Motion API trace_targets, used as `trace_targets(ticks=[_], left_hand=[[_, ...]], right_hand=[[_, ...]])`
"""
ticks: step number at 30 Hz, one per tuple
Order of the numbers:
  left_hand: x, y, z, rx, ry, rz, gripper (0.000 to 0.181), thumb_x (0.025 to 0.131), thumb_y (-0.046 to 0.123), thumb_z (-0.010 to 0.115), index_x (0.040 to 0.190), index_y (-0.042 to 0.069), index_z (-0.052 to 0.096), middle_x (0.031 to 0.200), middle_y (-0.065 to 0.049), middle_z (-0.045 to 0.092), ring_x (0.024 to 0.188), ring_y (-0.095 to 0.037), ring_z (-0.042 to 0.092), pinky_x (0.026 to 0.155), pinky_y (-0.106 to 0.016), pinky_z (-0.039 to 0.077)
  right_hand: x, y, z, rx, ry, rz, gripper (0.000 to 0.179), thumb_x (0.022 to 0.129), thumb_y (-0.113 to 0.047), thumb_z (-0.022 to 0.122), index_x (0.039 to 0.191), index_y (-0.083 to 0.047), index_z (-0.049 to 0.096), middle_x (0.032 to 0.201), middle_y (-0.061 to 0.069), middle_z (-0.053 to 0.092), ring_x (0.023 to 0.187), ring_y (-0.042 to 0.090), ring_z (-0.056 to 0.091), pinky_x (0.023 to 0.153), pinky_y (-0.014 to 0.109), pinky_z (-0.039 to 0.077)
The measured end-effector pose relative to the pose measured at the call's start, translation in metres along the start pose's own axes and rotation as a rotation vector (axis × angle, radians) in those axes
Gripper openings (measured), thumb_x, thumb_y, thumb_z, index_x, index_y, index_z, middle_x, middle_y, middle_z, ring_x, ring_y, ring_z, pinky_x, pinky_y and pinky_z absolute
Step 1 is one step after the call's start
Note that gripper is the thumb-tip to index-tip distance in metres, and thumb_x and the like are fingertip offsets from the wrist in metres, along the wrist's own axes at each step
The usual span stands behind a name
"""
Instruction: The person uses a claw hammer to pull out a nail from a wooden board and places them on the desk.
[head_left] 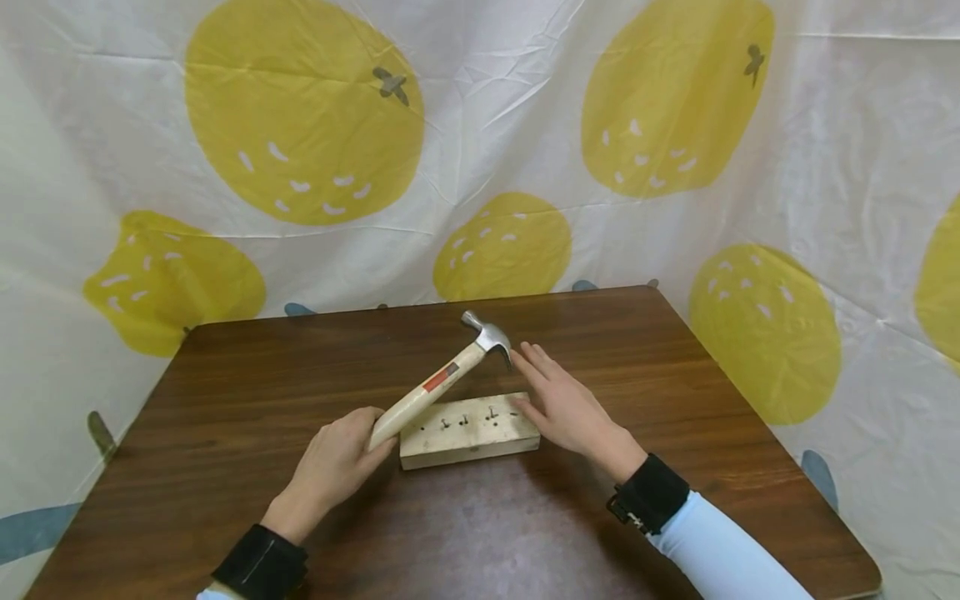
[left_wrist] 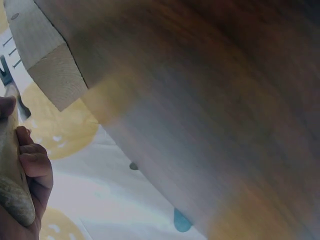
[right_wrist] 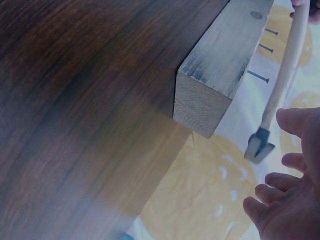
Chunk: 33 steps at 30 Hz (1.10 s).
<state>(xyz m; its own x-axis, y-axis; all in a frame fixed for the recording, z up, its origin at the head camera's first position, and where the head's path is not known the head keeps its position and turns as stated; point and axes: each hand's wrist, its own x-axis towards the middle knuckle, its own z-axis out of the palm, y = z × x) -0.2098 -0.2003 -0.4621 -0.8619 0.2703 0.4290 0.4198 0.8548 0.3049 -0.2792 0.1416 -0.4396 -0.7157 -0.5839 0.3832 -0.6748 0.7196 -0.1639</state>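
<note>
A claw hammer (head_left: pixel 429 390) with a pale wooden handle slants above a wooden block (head_left: pixel 471 446). My left hand (head_left: pixel 333 458) grips the lower end of its handle; in the left wrist view the fingers (left_wrist: pixel 37 167) curl round it. The steel head (head_left: pixel 491 336) points up and away, claw toward the right. Three nails (head_left: pixel 492 412) stick up from the block's top at differing heights, among small dark holes. My right hand (head_left: pixel 566 408) is held out with extended fingers near the block's right end. In the right wrist view its palm (right_wrist: pixel 295 205) faces the hammer head, nothing in its grasp.
The block rests on a dark brown wooden table (head_left: pixel 300 367) with rounded corners. Behind and at both sides hangs a white curtain (head_left: pixel 495 125) printed with yellow fruit, close to the table's back edge. Each wrist wears a black band (head_left: pixel 651 493).
</note>
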Motion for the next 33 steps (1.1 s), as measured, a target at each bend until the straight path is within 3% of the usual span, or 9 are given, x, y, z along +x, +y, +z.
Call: trace_targets(ticks=[7,12,19,23,29,33], left_hand=[[0.001,0.006,0.002,-0.01,0.024,0.129,0.032,0.083,0.021,0.078,0.109,0.004,0.066,0.094,0.001,0.064,0.07,-0.009,0.057,0.059,-0.026,0.045],[0.001,0.009,0.004,-0.02,0.042,0.198,0.032,0.083,0.023,0.079,0.107,0.007,0.066,0.092,0.004,0.062,0.069,-0.008,0.056,0.058,-0.023,0.044],[0.001,0.014,0.005,-0.07,0.033,0.207,0.031,0.083,0.023,0.08,0.106,0.009,0.065,0.086,0.009,0.058,0.066,-0.005,0.052,0.058,-0.021,0.042],[0.002,0.017,0.005,-0.12,0.033,0.214,0.031,0.083,0.024,0.08,0.106,0.009,0.065,0.084,0.011,0.056,0.065,-0.004,0.052,0.058,-0.019,0.041],[0.003,0.024,0.004,-0.129,0.015,0.221,0.03,0.083,0.024,0.08,0.105,0.009,0.066,0.083,0.012,0.056,0.065,-0.003,0.051,0.058,-0.018,0.04],[0.003,0.028,0.004,-0.114,-0.006,0.219,0.031,0.083,0.026,0.08,0.105,0.009,0.065,0.083,0.012,0.055,0.064,-0.003,0.05,0.057,-0.017,0.039]], right_hand=[[0.0,0.002,0.005,-0.034,0.036,-0.038,0.069,0.095,-0.026,0.067,0.15,0.0,0.035,0.153,0.02,0.025,0.141,0.035,0.027,0.108,0.04,0.028],[-0.001,0.002,0.005,-0.052,0.051,-0.039,0.069,0.093,-0.025,0.069,0.15,-0.003,0.037,0.153,0.021,0.025,0.142,0.035,0.025,0.108,0.039,0.029],[-0.001,0.004,0.008,-0.107,0.14,-0.083,0.065,0.086,-0.015,0.076,0.141,0.001,0.047,0.147,0.027,0.033,0.138,0.041,0.031,0.108,0.04,0.028],[0.002,0.003,0.009,-0.156,0.227,-0.105,0.054,0.082,-0.007,0.074,0.131,0.002,0.054,0.14,0.028,0.041,0.132,0.043,0.038,0.107,0.042,0.03],[0.008,0.0,0.01,-0.213,0.335,-0.134,0.03,0.087,-0.005,0.069,0.116,-0.001,0.061,0.123,0.022,0.053,0.118,0.036,0.051,0.1,0.041,0.038],[0.009,-0.002,0.012,-0.273,0.359,-0.131,0.027,0.086,-0.006,0.07,0.111,-0.003,0.062,0.116,0.019,0.056,0.109,0.033,0.055,0.097,0.039,0.04]])
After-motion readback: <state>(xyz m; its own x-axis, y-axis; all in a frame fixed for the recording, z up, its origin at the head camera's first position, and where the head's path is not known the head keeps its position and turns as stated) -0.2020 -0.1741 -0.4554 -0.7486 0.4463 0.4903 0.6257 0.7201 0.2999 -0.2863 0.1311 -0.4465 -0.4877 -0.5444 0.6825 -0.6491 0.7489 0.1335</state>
